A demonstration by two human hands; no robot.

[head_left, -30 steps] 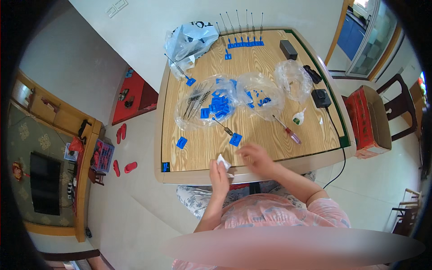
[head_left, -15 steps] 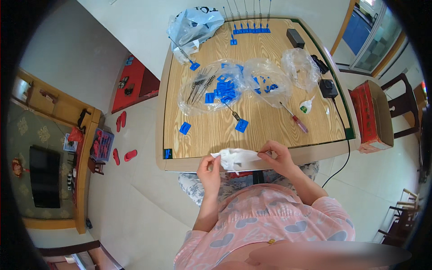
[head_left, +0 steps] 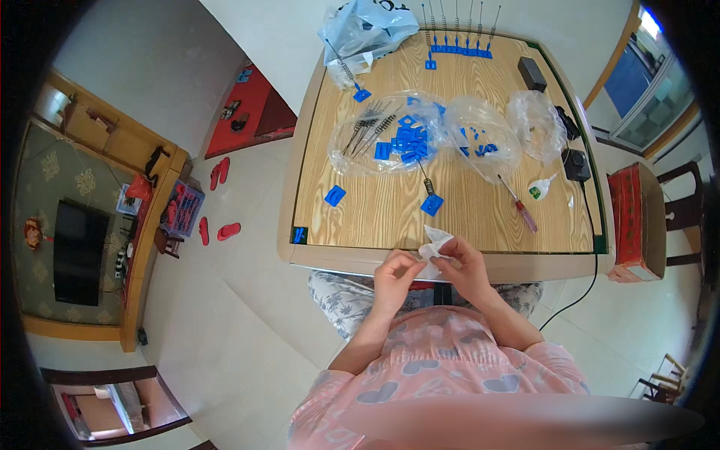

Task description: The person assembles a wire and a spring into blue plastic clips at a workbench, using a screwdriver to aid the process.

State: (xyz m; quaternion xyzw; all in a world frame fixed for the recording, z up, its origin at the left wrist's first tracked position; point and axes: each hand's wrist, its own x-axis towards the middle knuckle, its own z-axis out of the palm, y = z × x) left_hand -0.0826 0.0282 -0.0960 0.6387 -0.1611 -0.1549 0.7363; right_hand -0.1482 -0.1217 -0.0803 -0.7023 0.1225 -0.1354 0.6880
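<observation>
The person wears a pale pink top [head_left: 457,367] at about five o'clock, scattered with large grey hearts and gathered into fine puckers along one band. Its loose, short left sleeve [head_left: 319,397] lies between six and seven o'clock, the matching right sleeve [head_left: 559,364] at four. White trousers [head_left: 337,304] with a grey palm-like print show near six o'clock. The left hand [head_left: 397,281] and right hand [head_left: 463,266] are bare, as are both forearms.
</observation>
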